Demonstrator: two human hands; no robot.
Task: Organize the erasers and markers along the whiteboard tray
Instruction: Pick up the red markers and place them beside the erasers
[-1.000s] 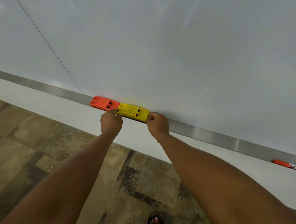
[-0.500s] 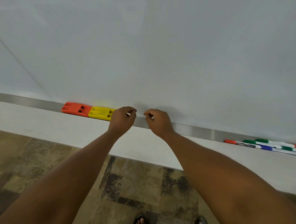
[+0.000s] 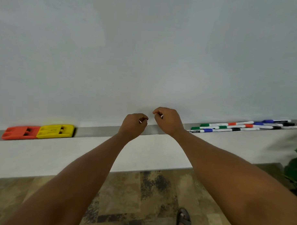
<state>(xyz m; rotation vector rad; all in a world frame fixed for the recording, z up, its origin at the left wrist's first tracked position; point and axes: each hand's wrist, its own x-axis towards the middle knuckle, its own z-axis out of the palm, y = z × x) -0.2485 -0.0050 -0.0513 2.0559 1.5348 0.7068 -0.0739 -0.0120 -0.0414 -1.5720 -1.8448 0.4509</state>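
Head view showed, at far left on the whiteboard tray (image 3: 96,131), an orange eraser (image 3: 20,132) touching end to end with a yellow eraser (image 3: 57,131). Near the middle, the left hand (image 3: 133,125) hung over the tray with fingers loosely curled, holding nothing; just beside it, the right hand (image 3: 168,120) was curled likewise and empty. Farther right, a loose jumble of markers (image 3: 241,126) lay in the tray, overlapping at slight angles. Those markers looked light, stiff and smooth, likely to roll; pinching each at mid-barrel seemed the surest hold. A plant (image 3: 294,169) showed at right.
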